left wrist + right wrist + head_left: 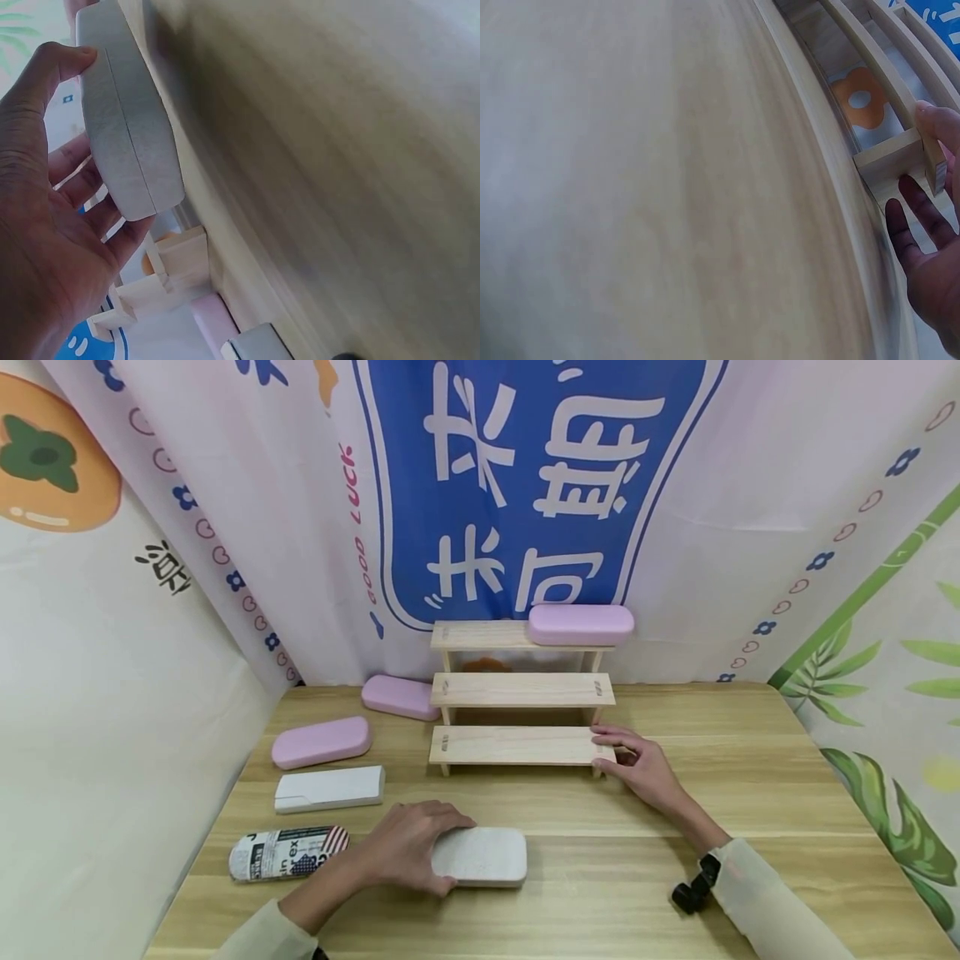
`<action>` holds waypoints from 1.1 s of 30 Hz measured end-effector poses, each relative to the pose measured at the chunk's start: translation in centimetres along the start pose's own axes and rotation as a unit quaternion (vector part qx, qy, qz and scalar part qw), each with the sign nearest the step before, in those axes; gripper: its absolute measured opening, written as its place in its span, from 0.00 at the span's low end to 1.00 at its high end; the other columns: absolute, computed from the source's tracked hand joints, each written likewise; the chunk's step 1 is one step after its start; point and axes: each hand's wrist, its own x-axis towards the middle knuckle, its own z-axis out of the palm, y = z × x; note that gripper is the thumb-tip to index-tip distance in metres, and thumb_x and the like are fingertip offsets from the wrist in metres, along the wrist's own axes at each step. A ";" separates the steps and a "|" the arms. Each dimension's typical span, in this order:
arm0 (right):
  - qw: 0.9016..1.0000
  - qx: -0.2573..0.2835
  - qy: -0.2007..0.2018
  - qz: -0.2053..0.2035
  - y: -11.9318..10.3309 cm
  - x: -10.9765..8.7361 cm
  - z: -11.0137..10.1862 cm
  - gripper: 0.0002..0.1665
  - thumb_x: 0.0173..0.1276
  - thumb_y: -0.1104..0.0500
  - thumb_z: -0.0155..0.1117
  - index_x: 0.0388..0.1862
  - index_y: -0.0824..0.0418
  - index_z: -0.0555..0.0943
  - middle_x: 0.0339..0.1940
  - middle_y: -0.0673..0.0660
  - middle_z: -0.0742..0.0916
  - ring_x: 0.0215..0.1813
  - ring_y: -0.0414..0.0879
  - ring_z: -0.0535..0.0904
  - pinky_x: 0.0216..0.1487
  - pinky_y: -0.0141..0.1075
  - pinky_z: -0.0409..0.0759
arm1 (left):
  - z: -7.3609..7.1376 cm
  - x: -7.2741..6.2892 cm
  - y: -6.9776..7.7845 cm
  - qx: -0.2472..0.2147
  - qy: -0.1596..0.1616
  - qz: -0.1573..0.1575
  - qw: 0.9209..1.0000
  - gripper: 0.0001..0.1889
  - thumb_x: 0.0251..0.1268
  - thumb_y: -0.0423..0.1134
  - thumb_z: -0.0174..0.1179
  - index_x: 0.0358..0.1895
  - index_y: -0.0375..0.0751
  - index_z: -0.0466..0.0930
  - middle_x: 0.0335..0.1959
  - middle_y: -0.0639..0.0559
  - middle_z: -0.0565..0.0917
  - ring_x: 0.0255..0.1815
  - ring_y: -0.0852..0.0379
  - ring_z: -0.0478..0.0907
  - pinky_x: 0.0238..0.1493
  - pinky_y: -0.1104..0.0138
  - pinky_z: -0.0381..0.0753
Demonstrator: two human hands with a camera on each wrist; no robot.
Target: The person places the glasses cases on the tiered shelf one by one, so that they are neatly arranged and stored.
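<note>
My left hand point(411, 847) holds a light grey glasses case point(483, 856) by its left end, low over the front of the table. In the left wrist view the thumb lies on one side of the case point(129, 120) and the fingers on the other, with a seam running along its edge. At the right end of a three-step wooden shelf point(517, 745), my right hand point(647, 768) grips the lowest board. The right wrist view has the thumb on the board's end and two fingers point(904, 232) beside its leg. A pink case point(581, 624) sits on the top step, towards the right.
Two more pink cases, one beside the shelf point(401, 697) and one nearer point(322, 742), lie on the table's left side. Closer still are a white case point(330, 788) and a letter-printed case point(288, 852). Printed curtains point(300, 527) hang behind the table.
</note>
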 end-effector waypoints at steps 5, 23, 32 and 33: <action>1.000 0.000 0.000 -0.006 0.0 0.0 0.0 0.20 0.70 0.63 0.75 0.61 0.62 0.87 0.71 0.62 0.83 0.67 0.34 0.78 0.52 0.27 0.83 | -0.6 0.3 -0.2 0.000 0.008 -0.015 1.000 0.38 0.40 0.55 0.79 0.62 0.50 0.85 0.54 0.54 0.89 0.55 0.56 0.85 0.47 0.62 0.87; 1.000 -0.002 0.003 0.006 0.2 -0.1 0.0 0.21 0.69 0.62 0.76 0.60 0.59 0.88 0.71 0.58 0.83 0.68 0.32 0.77 0.53 0.27 0.83 | -2.6 1.2 -1.2 -0.015 0.046 -0.036 0.998 0.40 0.39 0.53 0.79 0.64 0.47 0.84 0.56 0.48 0.88 0.52 0.52 0.85 0.44 0.65 0.85; 1.000 -0.001 0.004 0.010 0.3 -0.1 0.1 0.21 0.69 0.62 0.76 0.61 0.58 0.88 0.72 0.57 0.83 0.69 0.33 0.77 0.56 0.26 0.82 | -3.3 2.1 -1.6 -0.026 0.080 -0.031 0.996 0.39 0.38 0.52 0.78 0.62 0.48 0.84 0.55 0.52 0.88 0.43 0.60 0.82 0.34 0.73 0.77; 1.000 0.000 0.005 0.009 0.3 0.0 0.1 0.21 0.69 0.62 0.76 0.61 0.58 0.88 0.72 0.57 0.83 0.69 0.33 0.77 0.55 0.26 0.82 | -3.3 2.2 -1.6 -0.027 0.082 -0.032 0.996 0.39 0.38 0.52 0.78 0.62 0.49 0.84 0.55 0.53 0.88 0.43 0.60 0.82 0.34 0.73 0.77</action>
